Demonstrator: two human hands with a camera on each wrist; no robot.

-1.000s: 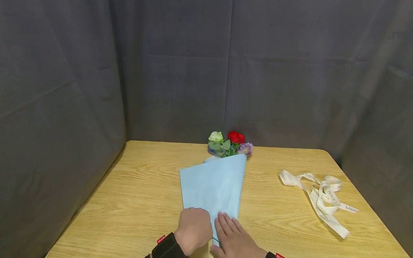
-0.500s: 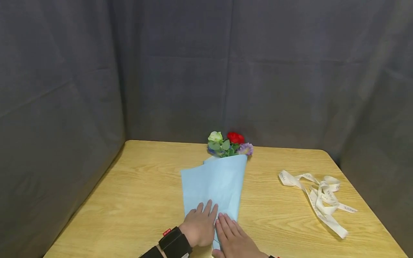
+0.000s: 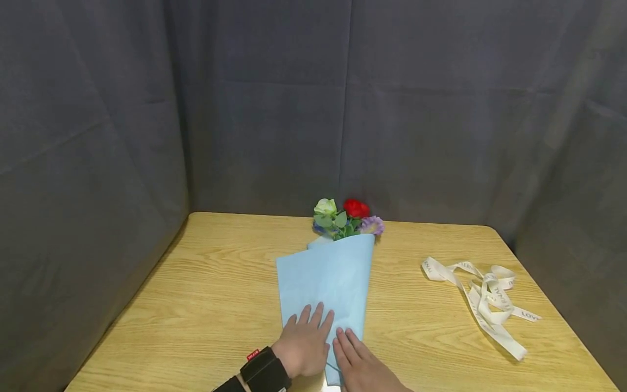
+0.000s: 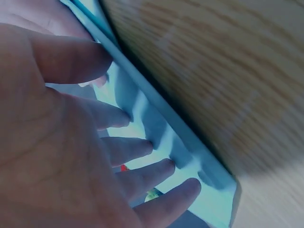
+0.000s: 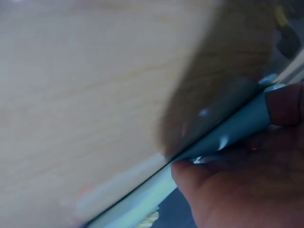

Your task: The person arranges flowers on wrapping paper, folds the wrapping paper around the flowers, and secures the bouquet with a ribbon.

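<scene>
A bouquet wrapped in light blue paper [image 3: 330,272] lies on the table, blooms pointing away from me. A white-green rose [image 3: 325,206], a red flower [image 3: 356,208] and a purple flower [image 3: 372,225] show above the wrap. My left hand [image 3: 305,345] is spread over the lower left of the paper; the left wrist view shows its straight fingers [image 4: 142,178] over the sheet. My right hand [image 3: 366,363] lies along the lower right side with its fingers straight. In the right wrist view its thumb and fingers are at the folded paper edge [image 5: 228,128]. The stems are hidden.
A cream ribbon [image 3: 492,310] with printed letters lies loosely tangled on the right of the wooden table [image 3: 210,283]. Dark grey curtains [image 3: 264,120] close off the back and both sides.
My left hand has gone from a fist beside the paper to spread fingers over it. My right hand has slid slightly right and toward me. The ribbon has stayed in place.
</scene>
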